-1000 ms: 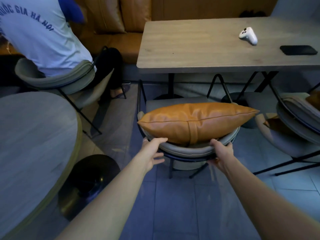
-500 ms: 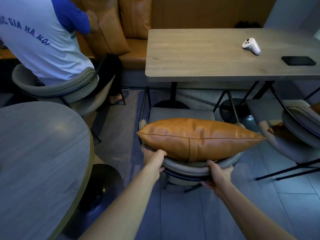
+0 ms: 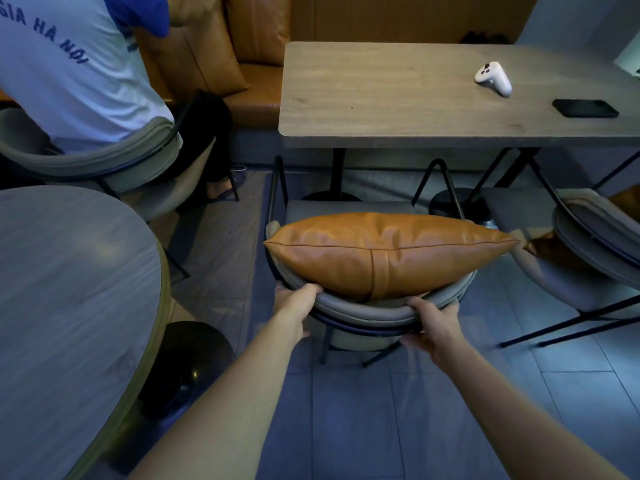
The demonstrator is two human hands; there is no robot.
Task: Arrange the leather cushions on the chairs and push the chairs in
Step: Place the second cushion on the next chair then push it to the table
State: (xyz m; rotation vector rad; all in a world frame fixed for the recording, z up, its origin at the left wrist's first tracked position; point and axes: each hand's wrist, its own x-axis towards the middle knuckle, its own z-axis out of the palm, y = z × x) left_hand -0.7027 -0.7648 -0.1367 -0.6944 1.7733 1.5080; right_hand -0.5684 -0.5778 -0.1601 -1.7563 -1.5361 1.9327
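Note:
A tan leather cushion stands on edge on a grey chair, leaning against its curved backrest. My left hand grips the backrest's left part, and my right hand grips its right part. The chair's seat front lies just under the near edge of the rectangular wooden table. A second grey chair at the right holds another tan cushion, partly hidden by its backrest.
A round table with a black base stands at my left. A seated person in a white and blue shirt occupies a grey chair at the back left. A white controller and a black phone lie on the rectangular table. A tan sofa lines the back.
The chair with the cushion has slid forward toward the rectangular table, both hands staying on its backrest. My view has moved closer to the table.

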